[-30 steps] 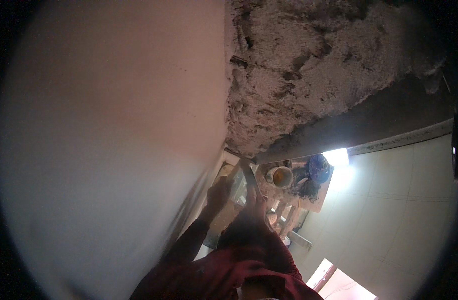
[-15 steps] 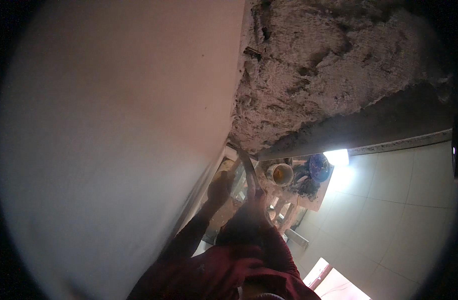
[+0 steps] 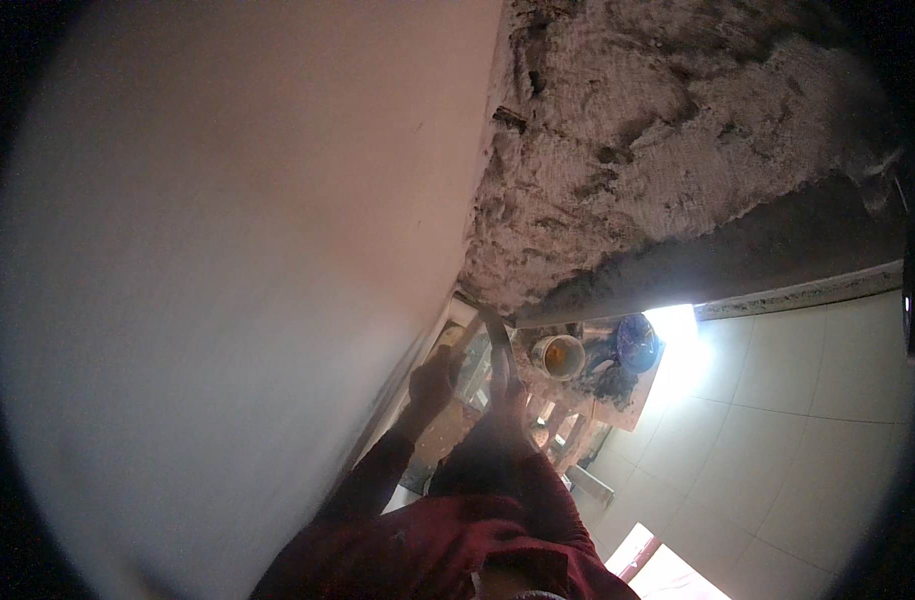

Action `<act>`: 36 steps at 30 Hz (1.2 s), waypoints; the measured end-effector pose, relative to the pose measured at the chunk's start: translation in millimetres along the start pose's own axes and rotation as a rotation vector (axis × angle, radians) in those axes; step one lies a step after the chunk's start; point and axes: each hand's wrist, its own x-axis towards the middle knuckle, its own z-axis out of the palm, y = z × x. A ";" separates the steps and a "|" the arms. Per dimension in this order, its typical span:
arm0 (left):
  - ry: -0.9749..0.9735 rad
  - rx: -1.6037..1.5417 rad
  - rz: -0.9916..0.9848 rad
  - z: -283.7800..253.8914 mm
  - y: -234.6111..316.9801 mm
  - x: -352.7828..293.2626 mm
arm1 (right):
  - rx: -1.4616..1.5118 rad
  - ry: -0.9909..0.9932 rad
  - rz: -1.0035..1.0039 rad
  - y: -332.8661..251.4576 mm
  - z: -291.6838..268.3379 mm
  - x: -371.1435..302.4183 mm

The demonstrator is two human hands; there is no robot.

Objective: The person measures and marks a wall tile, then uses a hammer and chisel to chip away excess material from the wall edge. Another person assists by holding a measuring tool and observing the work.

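Observation:
My left hand (image 3: 433, 382) is raised beside the smooth pale wall (image 3: 248, 250), its fingers closed. A pale narrow edge runs up from it toward the corner, too blurred to name. To its right, my right hand (image 3: 511, 398) grips a long, narrow, flat strip (image 3: 499, 345) that looks bent. The strip's upper end reaches the lower edge of the rough, patchy grey plaster surface (image 3: 628, 130), where it meets the smooth wall. Dim light and blur hide the single fingers of both hands.
Right of my hands, an open pale bucket (image 3: 558, 357) with orange-brown contents and a blue-purple basin (image 3: 637, 343) stand on a mortar-smeared board (image 3: 630, 403). Pale tiles (image 3: 778, 390) spread at the right. A bright light (image 3: 675, 325) glares beside the basin.
My right hand and the strip have shifted slightly down and left. My left hand has moved a little. The view has tilted slightly.

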 end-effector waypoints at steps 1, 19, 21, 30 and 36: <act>-0.024 -0.008 -0.026 -0.6 -0.4 2.3 | -0.060 -0.037 0.116 -14.6 -4.6 2.3; -0.113 -0.003 -0.142 -7.3 6.3 6.2 | -0.047 0.039 0.058 -12.4 6.4 8.7; -0.126 -0.006 -0.136 -6.3 8.3 7.5 | -0.015 0.249 -0.306 2.6 18.4 8.3; -0.185 0.016 -0.160 -6.8 12.9 10.5 | 0.001 0.234 -0.298 10.4 17.7 9.2; -0.158 -0.009 -0.156 -14.4 14.4 9.4 | -0.283 0.203 -0.212 39.9 32.6 10.1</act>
